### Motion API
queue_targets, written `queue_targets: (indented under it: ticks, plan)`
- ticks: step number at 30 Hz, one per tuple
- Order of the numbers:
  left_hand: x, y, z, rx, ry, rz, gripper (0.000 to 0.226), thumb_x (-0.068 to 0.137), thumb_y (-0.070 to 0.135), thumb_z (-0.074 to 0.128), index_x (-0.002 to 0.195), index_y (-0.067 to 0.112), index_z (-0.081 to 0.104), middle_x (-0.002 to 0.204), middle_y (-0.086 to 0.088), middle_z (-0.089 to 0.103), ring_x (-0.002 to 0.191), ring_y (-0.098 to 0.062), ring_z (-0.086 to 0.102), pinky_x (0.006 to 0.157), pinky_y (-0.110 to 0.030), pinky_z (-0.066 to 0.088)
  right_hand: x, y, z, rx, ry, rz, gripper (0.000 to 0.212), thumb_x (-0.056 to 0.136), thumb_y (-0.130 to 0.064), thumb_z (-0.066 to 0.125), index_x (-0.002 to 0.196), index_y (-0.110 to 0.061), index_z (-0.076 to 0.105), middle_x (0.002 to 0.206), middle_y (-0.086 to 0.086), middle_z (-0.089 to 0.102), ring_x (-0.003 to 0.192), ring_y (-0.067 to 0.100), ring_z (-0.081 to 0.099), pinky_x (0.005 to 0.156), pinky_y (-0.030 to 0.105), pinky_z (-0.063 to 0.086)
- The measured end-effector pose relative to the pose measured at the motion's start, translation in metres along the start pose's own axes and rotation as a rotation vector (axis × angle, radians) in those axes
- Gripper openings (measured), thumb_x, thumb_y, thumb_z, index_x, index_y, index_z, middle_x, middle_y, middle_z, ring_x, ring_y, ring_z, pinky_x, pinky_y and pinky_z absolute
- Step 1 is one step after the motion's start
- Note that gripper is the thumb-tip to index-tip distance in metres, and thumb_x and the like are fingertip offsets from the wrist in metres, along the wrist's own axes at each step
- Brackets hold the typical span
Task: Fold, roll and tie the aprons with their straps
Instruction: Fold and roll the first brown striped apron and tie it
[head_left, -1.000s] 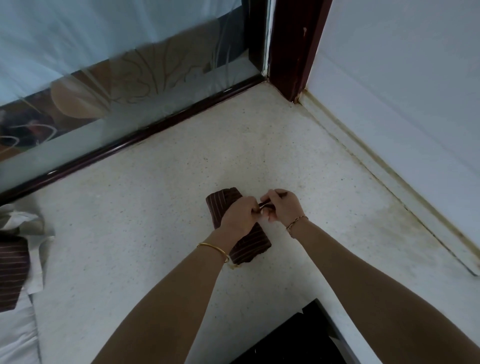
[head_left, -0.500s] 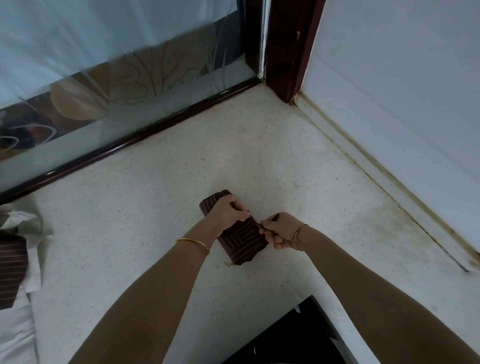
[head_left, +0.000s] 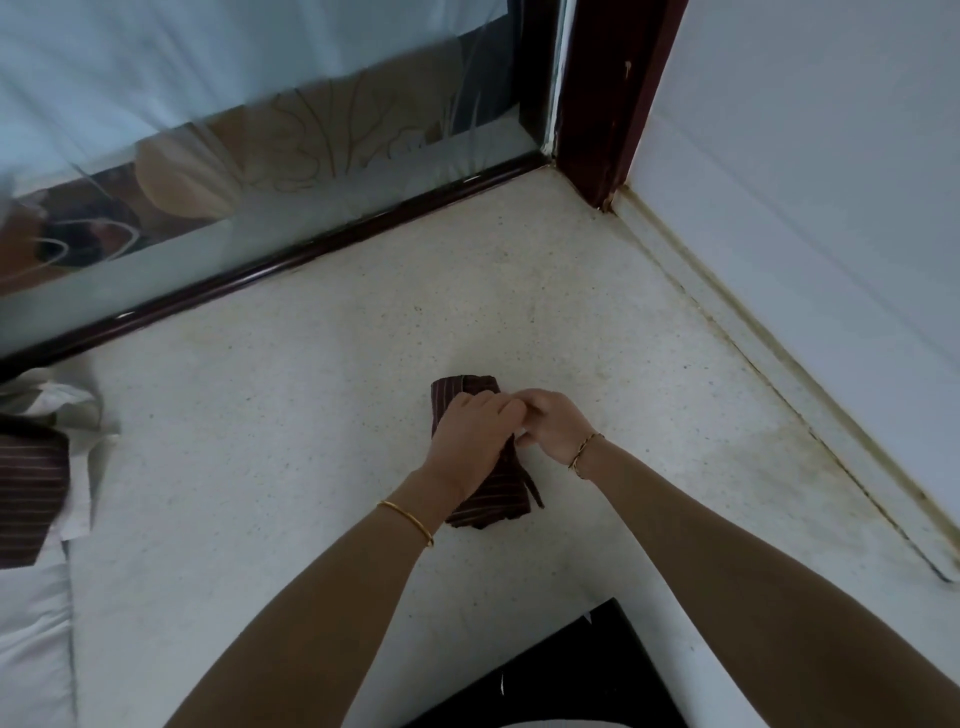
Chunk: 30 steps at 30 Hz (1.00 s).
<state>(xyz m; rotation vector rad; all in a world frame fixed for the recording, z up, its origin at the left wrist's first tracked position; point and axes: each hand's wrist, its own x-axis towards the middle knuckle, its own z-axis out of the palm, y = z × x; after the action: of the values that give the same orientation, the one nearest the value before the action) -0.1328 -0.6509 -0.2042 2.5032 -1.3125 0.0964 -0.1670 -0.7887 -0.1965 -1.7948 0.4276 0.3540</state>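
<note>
Centrally, left hand (head_left: 470, 441) grips rolled apron (head_left: 493, 501); right hand (head_left: 553, 426) curled alongside.

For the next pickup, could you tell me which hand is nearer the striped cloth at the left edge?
Left. The left hand is right of the striped cloth; the right hand farther right.

One wide-angle view from the person's head, looking steeply down and a little forward. Both forearms reach in from the bottom edge. The fingers (head_left: 498, 410) of the left hand (head_left: 470, 441) and right hand (head_left: 553, 428) meet near the centre over a rolled apron (head_left: 488, 501). A glass panel (head_left: 260, 182) runs beyond the fingers, and a white wall (head_left: 831, 208) stands to their right.
</note>
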Motion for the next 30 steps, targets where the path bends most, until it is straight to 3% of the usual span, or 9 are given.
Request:
queue_targets:
  ticks: [4,7,10,12,15,18,21,25,30]
  plan:
    - [-0.006,0.01,0.014,0.169,0.106,-0.03,0.014,0.08,0.014,0.048,0.086,0.011,0.06,0.081,-0.003,0.061,0.068,-0.02,0.055,0.063,-0.03,0.045,0.005,0.002,-0.003,-0.072,-0.085,-0.005,0.025,0.089,0.008,0.047,0.106,0.004,0.065,0.102,0.028,0.063,0.088,0.028,0.058,0.09,0.045,0.051]
    - [-0.01,0.011,0.017,0.219,0.119,-0.161,0.012,0.077,0.015,0.059,0.087,0.011,0.06,0.081,-0.004,0.058,0.068,-0.02,0.055,0.059,-0.029,0.046,0.007,0.002,-0.009,-0.154,-0.149,-0.035,0.023,0.089,0.006,0.051,0.105,0.004,0.067,0.094,0.014,0.063,0.089,0.026,0.061,0.086,0.035,0.053]
    - [-0.014,0.011,0.014,0.092,0.047,-0.321,0.013,0.081,0.019,0.059,0.087,0.008,0.057,0.084,-0.006,0.055,0.068,-0.019,0.056,0.045,-0.025,0.042,0.008,0.002,-0.015,-0.164,-0.179,-0.092,0.026,0.089,0.004,0.054,0.112,0.001,0.066,0.1,0.007,0.064,0.083,0.011,0.061,0.075,0.013,0.052]
    - [-0.017,0.01,0.014,0.012,-0.048,-0.396,0.017,0.093,0.024,0.052,0.095,0.006,0.053,0.095,-0.006,0.052,0.079,-0.019,0.054,0.05,-0.029,0.043,0.011,0.002,-0.018,-0.229,-0.206,-0.124,0.023,0.09,0.001,0.056,0.11,0.0,0.067,0.1,0.008,0.065,0.075,0.003,0.058,0.067,0.005,0.048]
    - [-0.02,0.011,0.012,-0.06,-0.054,-0.397,0.021,0.098,0.026,0.045,0.096,0.007,0.052,0.097,-0.005,0.052,0.083,-0.019,0.052,0.058,-0.034,0.047,0.016,-0.001,-0.019,-0.328,-0.232,-0.141,0.019,0.092,-0.004,0.055,0.106,0.0,0.067,0.103,0.014,0.066,0.08,0.011,0.058,0.062,0.003,0.045]
    - [-0.019,0.01,0.009,-0.081,-0.034,-0.38,0.024,0.096,0.028,0.041,0.093,0.008,0.053,0.092,-0.005,0.054,0.081,-0.019,0.05,0.059,-0.031,0.042,0.018,-0.005,-0.016,-0.286,-0.301,-0.061,0.02,0.096,-0.004,0.045,0.106,0.001,0.061,0.097,0.014,0.061,0.087,0.019,0.057,0.069,0.011,0.05]
    - [-0.018,0.01,0.01,-0.117,-0.056,-0.381,0.014,0.097,0.021,0.046,0.093,0.008,0.052,0.093,-0.006,0.052,0.081,-0.017,0.045,0.062,-0.031,0.039,0.017,-0.004,-0.016,-0.101,-0.346,0.071,0.022,0.097,-0.009,0.041,0.079,-0.008,0.053,0.08,0.008,0.054,0.086,0.027,0.056,0.088,0.044,0.05]
    - [-0.021,0.006,0.011,-0.198,-0.065,-0.412,0.015,0.098,0.02,0.045,0.09,0.008,0.049,0.09,-0.005,0.049,0.077,-0.015,0.043,0.065,-0.03,0.038,0.014,0.0,-0.03,-0.034,-0.3,0.123,0.026,0.097,-0.03,0.049,0.093,-0.007,0.06,0.088,0.007,0.058,0.086,0.019,0.059,0.083,0.034,0.053]
    - [-0.023,0.005,0.004,-0.139,-0.114,-0.415,0.019,0.101,0.026,0.038,0.092,0.01,0.042,0.09,-0.001,0.04,0.072,-0.014,0.042,0.062,-0.026,0.036,0.008,0.026,-0.047,-0.081,-0.206,0.075,0.028,0.093,-0.03,0.058,0.073,-0.01,0.06,0.077,0.006,0.062,0.075,0.016,0.06,0.079,0.03,0.054]
